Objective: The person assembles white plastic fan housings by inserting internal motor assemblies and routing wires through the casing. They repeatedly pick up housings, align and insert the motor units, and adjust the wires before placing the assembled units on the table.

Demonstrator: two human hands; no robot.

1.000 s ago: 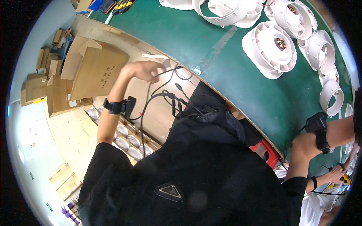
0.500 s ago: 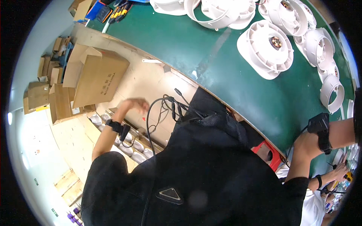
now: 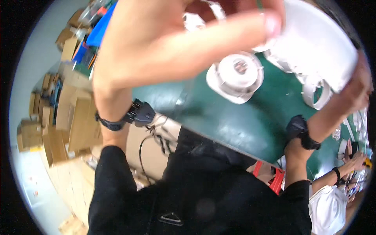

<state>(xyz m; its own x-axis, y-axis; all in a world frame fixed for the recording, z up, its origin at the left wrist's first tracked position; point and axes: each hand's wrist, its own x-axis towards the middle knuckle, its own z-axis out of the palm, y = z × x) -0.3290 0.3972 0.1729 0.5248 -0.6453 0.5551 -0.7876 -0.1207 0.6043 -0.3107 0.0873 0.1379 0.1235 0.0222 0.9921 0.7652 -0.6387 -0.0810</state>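
My left hand (image 3: 188, 47) is raised close to the camera, large and blurred, with its thumb stretched to the right. Its thumb tip lies at the left edge of a smooth white plastic housing (image 3: 317, 43), where the fingers close in; the top of the hand is cut off. At the housing's right edge my right hand (image 3: 358, 88) grips it, fingers partly hidden and smeared. Below the hands, a round white fan housing (image 3: 237, 76) with a copper-coloured centre rests on the green table (image 3: 219, 121). A white ring-shaped part (image 3: 316, 94) stands to its right.
Cardboard boxes (image 3: 58, 145) are stacked on the left, beyond the table edge. Blue bins (image 3: 100, 33) sit at the upper left. Black cables (image 3: 156, 141) hang near my body. A red stool (image 3: 270, 176) is under the table edge. Another person's hand (image 3: 357, 161) works at the lower right.
My left hand has swung up from beside the table to high over it. My right hand has come into view with the white housing raised. The view has shifted, so the table parts appear lower.
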